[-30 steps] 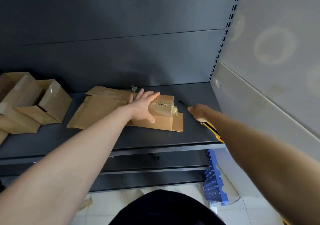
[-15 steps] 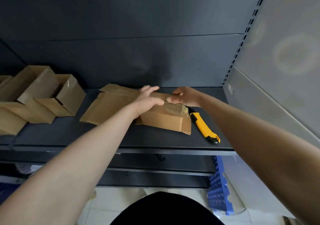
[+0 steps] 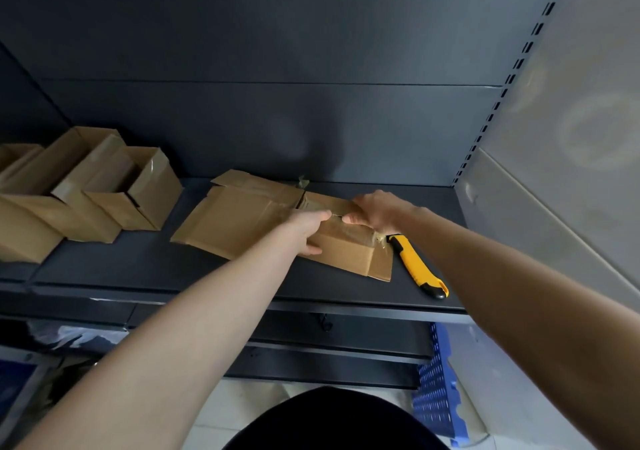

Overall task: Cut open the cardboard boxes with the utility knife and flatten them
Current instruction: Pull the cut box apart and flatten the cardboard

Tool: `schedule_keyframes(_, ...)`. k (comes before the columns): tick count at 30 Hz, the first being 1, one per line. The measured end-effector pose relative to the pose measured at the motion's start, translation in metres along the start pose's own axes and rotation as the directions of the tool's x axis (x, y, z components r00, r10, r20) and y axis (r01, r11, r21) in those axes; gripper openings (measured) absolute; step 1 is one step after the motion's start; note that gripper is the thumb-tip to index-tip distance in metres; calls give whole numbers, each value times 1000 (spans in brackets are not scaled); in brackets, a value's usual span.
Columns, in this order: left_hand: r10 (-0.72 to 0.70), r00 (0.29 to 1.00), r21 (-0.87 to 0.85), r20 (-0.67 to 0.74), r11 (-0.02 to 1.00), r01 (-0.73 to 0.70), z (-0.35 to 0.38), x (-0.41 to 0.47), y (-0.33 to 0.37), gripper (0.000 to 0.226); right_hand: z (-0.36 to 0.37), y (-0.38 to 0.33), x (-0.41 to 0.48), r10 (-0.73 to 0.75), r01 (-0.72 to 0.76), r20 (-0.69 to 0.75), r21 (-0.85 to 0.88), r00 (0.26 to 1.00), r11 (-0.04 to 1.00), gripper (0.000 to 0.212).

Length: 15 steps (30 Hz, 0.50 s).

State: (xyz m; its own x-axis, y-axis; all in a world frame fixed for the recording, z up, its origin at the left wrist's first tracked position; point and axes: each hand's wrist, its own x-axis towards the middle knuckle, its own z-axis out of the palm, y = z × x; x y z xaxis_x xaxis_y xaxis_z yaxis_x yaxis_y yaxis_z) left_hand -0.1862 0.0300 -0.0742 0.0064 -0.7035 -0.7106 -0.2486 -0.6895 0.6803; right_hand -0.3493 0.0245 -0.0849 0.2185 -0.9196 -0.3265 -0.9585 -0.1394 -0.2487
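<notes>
On the dark metal shelf (image 3: 138, 269), head view, we find the left hand (image 3: 308, 229) closed on the small brown cardboard box (image 3: 349, 255). Its fingers are curled over the taped top and its thumb is pressed on the near side wall. The right hand (image 3: 375, 211) also grips the small brown cardboard box, with fingers curled over the far top flap and thumb pinching at the tape seam, close to the left fingertips. The box stands mid-shelf at the right edge of a flattened sheet of brown cardboard (image 3: 235, 222); we cannot tell whether it rests on the sheet or only beside it. The yellow and black utility knife (image 3: 417, 267) lies free on the shelf just right of the box, held by neither hand.

Against the earlier frames we record these changes. A second ago the left hand lay flat on the box and the right hand was at the knife. Half a second ago the right hand had reached the box top and the left fingers were straighter. Both hands now grip.

Both forearms reach forward and converge on the box, the left from the lower left with the back of the hand up, the right from the lower right with the wrist bent inward.

Several open brown cardboard boxes (image 3: 114, 193) stand at the shelf's left end. A blue plastic crate (image 3: 438, 383) sits below.
</notes>
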Motion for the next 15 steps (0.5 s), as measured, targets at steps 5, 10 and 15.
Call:
schedule_keyframes(5, -6, 1000, -9, 12, 1000, 6, -2, 6, 4, 65, 4, -7, -4, 2, -11, -67, -127, 998, 992, 49)
schedule_keyframes(10, -27, 999, -58, -43, 998, 24, 0, 15, -2, 90, 1, -8, -4, -34, 21, -91, -130, 995, 991, 47)
schedule_keyframes(15, -8, 988, -35, -156, 999, 3, 3, 39, -5, 101, 1, -10, -2, -22, 11, -89, -122, 996, 993, 42)
